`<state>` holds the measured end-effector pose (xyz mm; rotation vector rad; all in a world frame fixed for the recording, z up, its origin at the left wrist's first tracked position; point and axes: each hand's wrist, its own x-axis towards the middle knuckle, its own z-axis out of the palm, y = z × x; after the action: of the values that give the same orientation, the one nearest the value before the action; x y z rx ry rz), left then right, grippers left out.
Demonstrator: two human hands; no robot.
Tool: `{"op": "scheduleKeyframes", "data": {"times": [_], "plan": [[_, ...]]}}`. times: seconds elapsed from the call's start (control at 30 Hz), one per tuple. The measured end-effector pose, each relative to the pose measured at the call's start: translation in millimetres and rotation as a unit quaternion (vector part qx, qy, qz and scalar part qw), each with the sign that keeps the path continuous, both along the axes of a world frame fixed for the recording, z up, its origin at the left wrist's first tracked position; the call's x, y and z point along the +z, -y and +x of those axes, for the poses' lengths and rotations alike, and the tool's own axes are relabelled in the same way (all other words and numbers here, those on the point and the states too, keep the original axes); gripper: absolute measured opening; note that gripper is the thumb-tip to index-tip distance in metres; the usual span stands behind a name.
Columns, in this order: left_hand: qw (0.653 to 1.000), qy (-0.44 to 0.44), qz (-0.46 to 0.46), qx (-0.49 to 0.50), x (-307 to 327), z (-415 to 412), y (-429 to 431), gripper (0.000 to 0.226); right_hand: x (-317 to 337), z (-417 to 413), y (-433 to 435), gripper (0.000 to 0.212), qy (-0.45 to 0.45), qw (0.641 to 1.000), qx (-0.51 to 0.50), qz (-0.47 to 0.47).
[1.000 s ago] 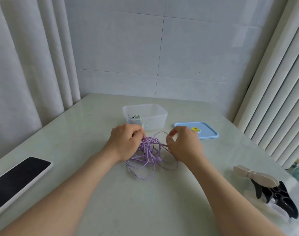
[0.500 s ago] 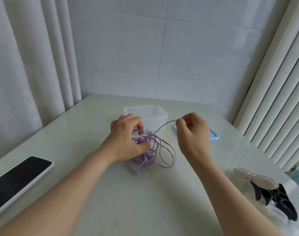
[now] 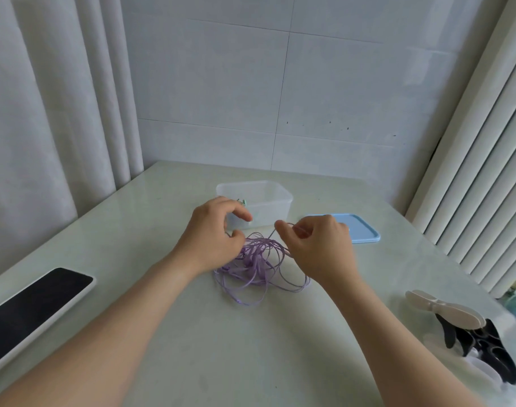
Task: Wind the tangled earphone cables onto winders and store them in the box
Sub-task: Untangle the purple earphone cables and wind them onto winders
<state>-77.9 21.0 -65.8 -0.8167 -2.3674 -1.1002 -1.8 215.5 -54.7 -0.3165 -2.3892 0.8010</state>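
A tangle of purple earphone cable [image 3: 259, 265] lies on the pale table in front of the clear plastic box [image 3: 280, 201]. My left hand [image 3: 212, 236] curls over the tangle's left side. Its thumb and forefinger are a little apart, and strands run under its palm. My right hand [image 3: 318, 245] pinches one strand just above the tangle's right side. A beige winder [image 3: 444, 309] and black winders [image 3: 485, 348] lie at the right edge. Something small and green [image 3: 243, 202] sits inside the box.
The box's blue lid [image 3: 362, 230] lies flat to the right of the box. A phone in a white case [image 3: 30, 312] rests at the table's left edge. Curtains hang on both sides and a tiled wall stands behind.
My right hand has come down and left with its strand, back to the tangle. The lifted tangle has settled on the table. My left thumb and forefinger have spread apart.
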Motion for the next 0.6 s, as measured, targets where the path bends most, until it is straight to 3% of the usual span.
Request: {"op": "scheduleKeyframes", "data": {"times": [0.07,0.17,0.23,0.37,0.5,0.6], "plan": [[0.996,0.023,-0.080,0.012,-4,0,-3,0.040,-4,-2,-1,0.067,0.022,0.999,-0.016,0.029],[0.983,0.040,-0.178,0.014,-8,2,-4,0.053,-7,-4,1,0.074,0.061,0.998,-0.014,0.018],[0.975,0.046,-0.215,0.017,-6,3,-4,0.047,-10,-5,0,0.062,0.073,0.997,-0.012,0.031],[0.955,0.056,-0.288,0.044,-2,6,-2,0.043,-8,-1,-4,0.019,0.103,0.994,0.004,0.046],[0.953,0.074,-0.282,0.081,0,7,-1,0.040,-4,2,2,0.027,0.121,0.989,0.071,0.045],[0.965,0.083,-0.224,0.113,-1,4,-2,0.046,-6,1,7,0.028,0.112,0.988,0.099,0.035]]}}
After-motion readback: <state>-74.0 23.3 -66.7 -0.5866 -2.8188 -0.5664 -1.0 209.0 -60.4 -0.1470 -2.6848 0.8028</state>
